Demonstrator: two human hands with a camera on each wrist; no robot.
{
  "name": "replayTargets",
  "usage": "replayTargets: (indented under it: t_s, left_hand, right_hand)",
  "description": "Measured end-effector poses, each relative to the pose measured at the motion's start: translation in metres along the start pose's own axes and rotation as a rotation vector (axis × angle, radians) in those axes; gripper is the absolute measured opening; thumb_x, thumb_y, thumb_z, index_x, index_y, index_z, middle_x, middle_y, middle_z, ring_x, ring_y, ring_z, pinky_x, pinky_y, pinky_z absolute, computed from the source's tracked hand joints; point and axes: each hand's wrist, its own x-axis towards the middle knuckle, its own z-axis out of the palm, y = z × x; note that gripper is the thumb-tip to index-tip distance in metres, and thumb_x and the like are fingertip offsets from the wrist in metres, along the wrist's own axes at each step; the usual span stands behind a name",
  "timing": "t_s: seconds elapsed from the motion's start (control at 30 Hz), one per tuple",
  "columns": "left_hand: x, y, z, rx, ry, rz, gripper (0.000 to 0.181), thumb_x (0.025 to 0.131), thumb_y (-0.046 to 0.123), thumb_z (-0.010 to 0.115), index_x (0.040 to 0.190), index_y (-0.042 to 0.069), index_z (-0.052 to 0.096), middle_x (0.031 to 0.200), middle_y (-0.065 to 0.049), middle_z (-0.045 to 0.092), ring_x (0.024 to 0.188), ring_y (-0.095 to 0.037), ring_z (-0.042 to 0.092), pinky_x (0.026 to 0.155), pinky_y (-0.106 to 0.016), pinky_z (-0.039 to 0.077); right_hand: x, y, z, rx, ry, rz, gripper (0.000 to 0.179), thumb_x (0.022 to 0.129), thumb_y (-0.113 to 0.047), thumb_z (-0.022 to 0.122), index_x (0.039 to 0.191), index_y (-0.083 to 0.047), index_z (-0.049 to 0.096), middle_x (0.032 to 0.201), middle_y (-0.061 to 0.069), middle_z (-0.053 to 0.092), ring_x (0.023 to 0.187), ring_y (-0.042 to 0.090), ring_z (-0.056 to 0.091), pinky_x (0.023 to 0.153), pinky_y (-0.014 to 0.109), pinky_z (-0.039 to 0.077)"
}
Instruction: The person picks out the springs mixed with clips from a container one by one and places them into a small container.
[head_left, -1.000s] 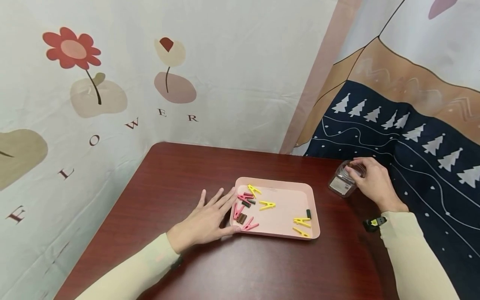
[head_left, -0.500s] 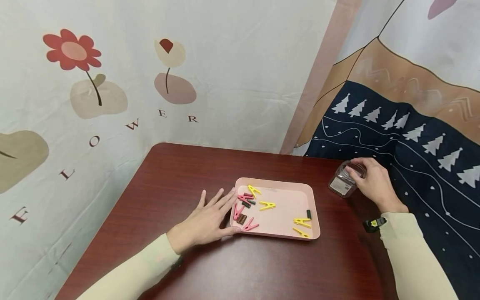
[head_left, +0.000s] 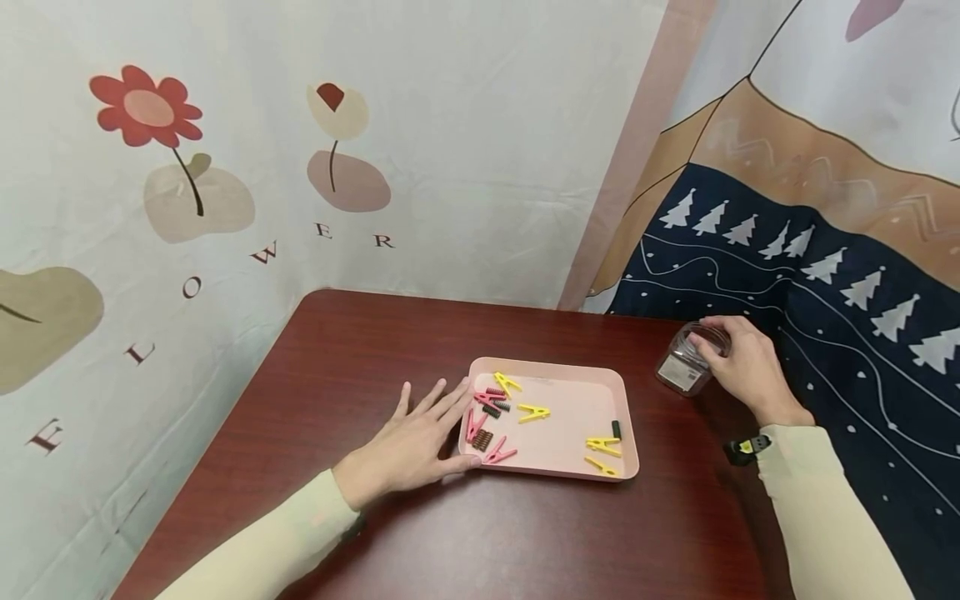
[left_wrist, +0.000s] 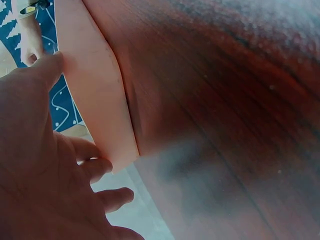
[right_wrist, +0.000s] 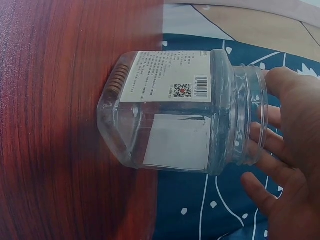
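My right hand (head_left: 750, 367) holds the mouth of a clear jar (head_left: 682, 367) at the table's right side, thumb and fingers about its rim. In the right wrist view a brown coil spring (right_wrist: 118, 80) lies at the jar's bottom, next to a white printed label (right_wrist: 170, 75). My left hand (head_left: 412, 437) lies with spread fingers against the left edge of a pink tray (head_left: 570, 471). Inside the tray are several yellow clothespins (head_left: 533, 412), pink clothespins (head_left: 500, 453) and small springs, among them a brown one (head_left: 482, 440) and a dark green one (head_left: 617, 429).
The dark red wooden table (head_left: 360, 350) meets a printed curtain (head_left: 465, 208) at its back edge. A dark blue cloth with white trees (head_left: 825, 333) hangs along the right side, close behind the jar and the right arm.
The head view has shifted slightly. Both hands, the jar and the tray stay where they were.
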Motion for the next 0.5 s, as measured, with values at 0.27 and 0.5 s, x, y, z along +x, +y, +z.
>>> replayTargets:
  t_s: [0.27,0.5]
  left_hand:
    - [0.0006,-0.0012,0.0011,-0.007,0.01,0.011,0.105,0.108,0.079,0.064,0.186,0.016,0.033,0.197,-0.002,0.023,0.18,-0.046,0.031,0.135,-0.093,0.016]
    - [0.0003,0.0,0.0009,-0.004,0.011,0.005,0.106,0.108,0.08,0.063,0.186,0.017,0.031,0.198,-0.001,0.021,0.181,-0.045,0.029,0.136,-0.092,0.015]
  right_hand:
    - [-0.0028,0.001,0.0,0.006,0.016,0.002,0.043,0.111,-0.021,0.08,0.144,0.004,0.07,0.145,0.033,0.067,0.127,0.054,0.065,0.116,0.08,0.053]
    - [-0.0073,-0.0065,0.0018,0.025,0.054,-0.032,0.04,0.11,-0.018,0.08,0.143,0.003,0.072,0.149,0.034,0.066,0.134,0.056,0.063,0.115,0.081,0.05]
